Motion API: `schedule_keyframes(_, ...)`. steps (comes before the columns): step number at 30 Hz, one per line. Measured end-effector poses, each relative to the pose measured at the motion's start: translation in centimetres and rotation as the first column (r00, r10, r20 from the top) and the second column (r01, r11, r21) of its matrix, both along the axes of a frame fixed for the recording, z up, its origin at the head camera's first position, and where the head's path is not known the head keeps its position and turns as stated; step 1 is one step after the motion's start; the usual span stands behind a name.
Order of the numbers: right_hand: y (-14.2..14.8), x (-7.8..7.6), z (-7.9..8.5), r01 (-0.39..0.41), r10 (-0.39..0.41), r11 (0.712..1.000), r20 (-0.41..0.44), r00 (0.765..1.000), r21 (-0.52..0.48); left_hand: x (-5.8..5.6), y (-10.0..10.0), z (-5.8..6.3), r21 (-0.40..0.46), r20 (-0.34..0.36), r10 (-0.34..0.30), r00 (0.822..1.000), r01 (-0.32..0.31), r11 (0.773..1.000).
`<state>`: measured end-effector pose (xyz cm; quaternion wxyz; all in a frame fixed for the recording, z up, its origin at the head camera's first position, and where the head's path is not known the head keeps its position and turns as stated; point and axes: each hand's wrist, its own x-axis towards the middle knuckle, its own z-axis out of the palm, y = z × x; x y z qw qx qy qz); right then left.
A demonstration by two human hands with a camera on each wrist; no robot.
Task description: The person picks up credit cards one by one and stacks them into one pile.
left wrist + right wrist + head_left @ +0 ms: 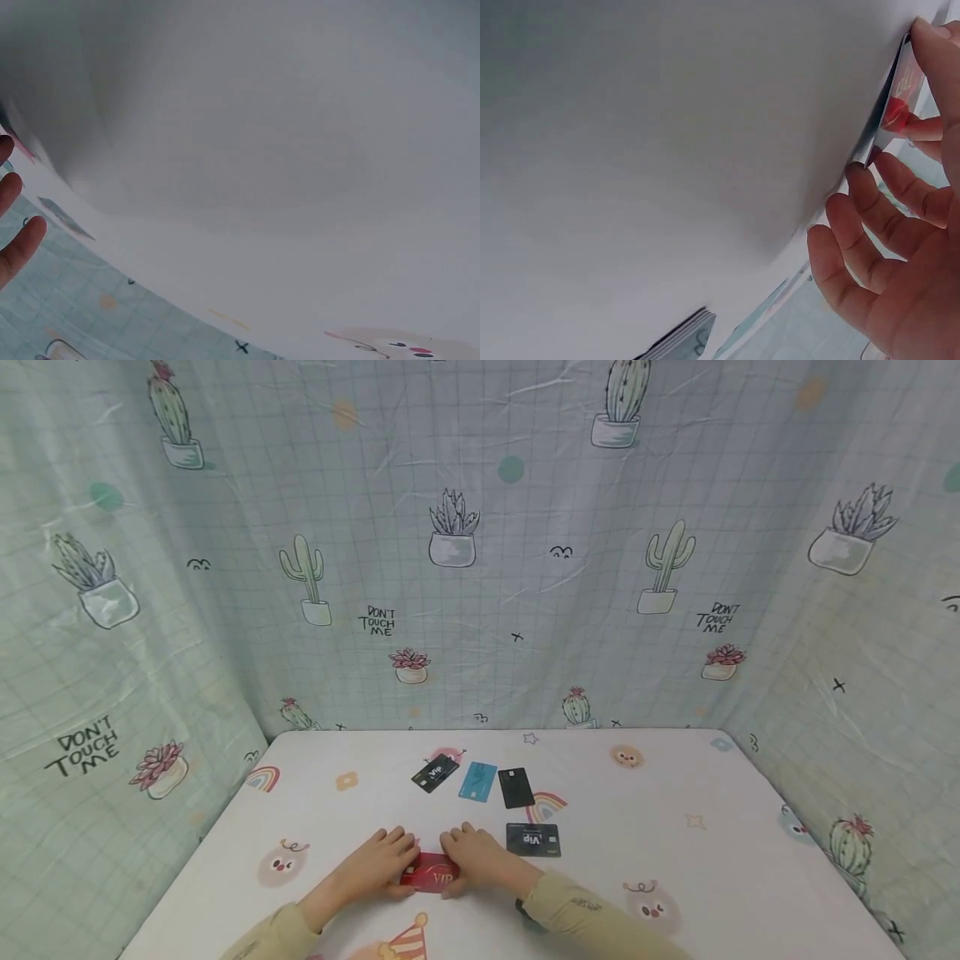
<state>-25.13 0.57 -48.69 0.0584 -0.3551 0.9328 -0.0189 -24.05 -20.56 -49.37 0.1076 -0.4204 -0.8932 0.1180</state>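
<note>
A red VIP card (pixel 429 873) is held low over the front middle of the white table, between both hands in the head view. My left hand (pixel 378 863) grips its left end, thumb at the near edge and fingers at the far edge. At the other end my right hand (pixel 478 860) pinches it the same way. The right wrist view catches the red card (pixel 900 109) almost edge-on, thumb on one side and fingertips on the other, lower fingers loosely bent. Only a few fingertips (pixel 28 238) show in the left wrist view; the card's ends are partly hidden by the hands.
Farther back lie a black VIP card (pixel 436 773), a blue card (pixel 477 782) and a plain black card (pixel 516 787). Another black VIP card (pixel 532 840) lies right of my right hand, appearing as a stack (pixel 681 339) in the right wrist view. A dark item (pixel 531 920) peeks from under the right sleeve.
</note>
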Motion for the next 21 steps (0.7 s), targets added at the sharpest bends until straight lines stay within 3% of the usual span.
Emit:
schedule_keyframes(6, 0.4, 0.1, -0.2, -0.027, 0.027, 1.000, -0.038, 0.999, 0.001, -0.1, 0.1, -0.1, -0.010, -0.061, -0.033, 0.998, 0.033, 0.999)
schedule_keyframes(16, 0.8, 0.4, 0.0, -0.036, 0.034, 0.999, -0.048, 0.998, -0.033, 0.1, 0.1, -0.4, -0.007, -0.069, -0.027, 0.997, 0.026, 1.000)
schedule_keyframes(21, 1.1, 0.3, -0.1, -0.060, 0.058, 0.998, -0.091, 0.994, -0.016, 0.1, 0.2, -0.4, -0.015, -0.032, -0.015, 0.999, 0.014, 1.000)
